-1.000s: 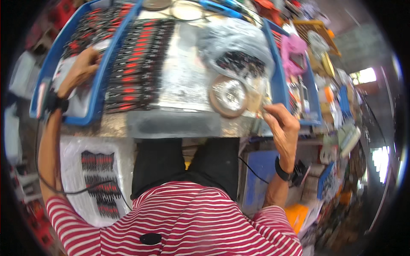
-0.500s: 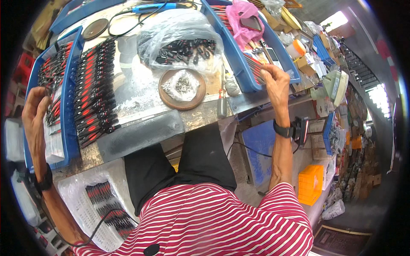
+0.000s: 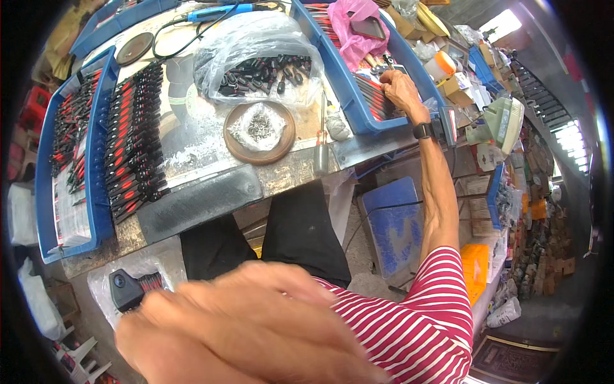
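The right hand (image 3: 398, 89) is reaching far out to the person's right, into the long blue plastic tray (image 3: 339, 70) that is lying along the right end of the desk (image 3: 192, 153). Its fingers are curling together over the row of thin red-and-black rods (image 3: 368, 96) at the tray's near end; whether they are pinching one is not clear at this size. The rods are lying crosswise in the tray, side by side, directly under the fingertips, so this hand is much the nearer one.

The left hand (image 3: 249, 326) is passing close under the camera, blurred and large, its fingers lying loosely together and seeming to hold nothing. It is hovering well apart from the right tray, above the lap.

A pink plastic bag (image 3: 358, 25) is sitting in the far part of the same tray. Beside the tray, on the desk, a clear crumpled plastic bag of dark small parts (image 3: 262, 64) is lying, and just in front of it a round brown wooden dish of tiny metal pieces (image 3: 259, 131). On the left end another blue tray (image 3: 70, 153) is holding rows of the same rods, with more rows laid on the desk beside it. Small cardboard boxes (image 3: 460, 83) in orange and yellow are crowding the shelf beyond the right wrist.
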`<state>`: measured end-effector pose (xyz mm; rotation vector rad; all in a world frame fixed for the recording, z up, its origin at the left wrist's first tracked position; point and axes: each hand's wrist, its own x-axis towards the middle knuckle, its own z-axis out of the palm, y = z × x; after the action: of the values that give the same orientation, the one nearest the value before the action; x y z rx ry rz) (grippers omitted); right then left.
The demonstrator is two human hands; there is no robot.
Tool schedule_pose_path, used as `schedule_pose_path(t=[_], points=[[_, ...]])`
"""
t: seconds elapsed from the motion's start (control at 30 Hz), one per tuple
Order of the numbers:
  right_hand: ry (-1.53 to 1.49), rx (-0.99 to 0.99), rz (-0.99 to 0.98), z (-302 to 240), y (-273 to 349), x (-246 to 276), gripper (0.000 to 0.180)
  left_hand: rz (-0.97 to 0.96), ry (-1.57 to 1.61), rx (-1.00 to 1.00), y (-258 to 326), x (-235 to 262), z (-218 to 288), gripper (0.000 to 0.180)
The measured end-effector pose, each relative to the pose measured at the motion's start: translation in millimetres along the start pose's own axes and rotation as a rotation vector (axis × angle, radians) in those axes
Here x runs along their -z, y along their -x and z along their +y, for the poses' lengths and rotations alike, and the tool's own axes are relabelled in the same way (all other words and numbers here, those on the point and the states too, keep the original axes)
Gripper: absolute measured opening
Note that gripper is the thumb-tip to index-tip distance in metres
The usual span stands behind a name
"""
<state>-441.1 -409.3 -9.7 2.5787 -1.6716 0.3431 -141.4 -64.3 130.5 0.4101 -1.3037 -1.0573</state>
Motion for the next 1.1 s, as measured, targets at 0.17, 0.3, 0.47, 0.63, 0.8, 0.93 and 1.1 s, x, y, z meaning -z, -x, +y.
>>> schedule_pose_path(t=[0.17, 0.3, 0.47, 0.63, 0.8, 0.93, 1.1], points=[[0.045, 0.102, -0.045, 9, -9, -12, 0.023, 0.124, -0.022, -0.201, -2, -31, -6, 0.031], [0.076, 0.151, -0.050, 4, -13, -10, 0.021, 0.348, 0.046, -0.203, 25, -43, -10, 0.025], [0.189, 0.050, -0.181, -2, -18, -5, 0.016, 0.200, 0.102, -0.065, 34, -21, 1, 0.014], [0.156, 0.134, -0.103, -1, -17, -7, 0.013, -0.321, 0.082, -0.062, 12, 27, 7, 0.018], [0.303, 0.234, -0.115, -6, -16, -5, 0.009, 0.026, -0.038, -0.056, 47, 45, -24, 0.021], [0.347, 0.263, -0.116, -11, -17, -2, 0.011, 0.329, 0.018, 0.292, 71, 48, -28, 0.024], [0.345, 0.289, -0.028, -7, -14, -4, 0.011, 0.422, -0.026, 0.288, 87, 60, -36, 0.023]])
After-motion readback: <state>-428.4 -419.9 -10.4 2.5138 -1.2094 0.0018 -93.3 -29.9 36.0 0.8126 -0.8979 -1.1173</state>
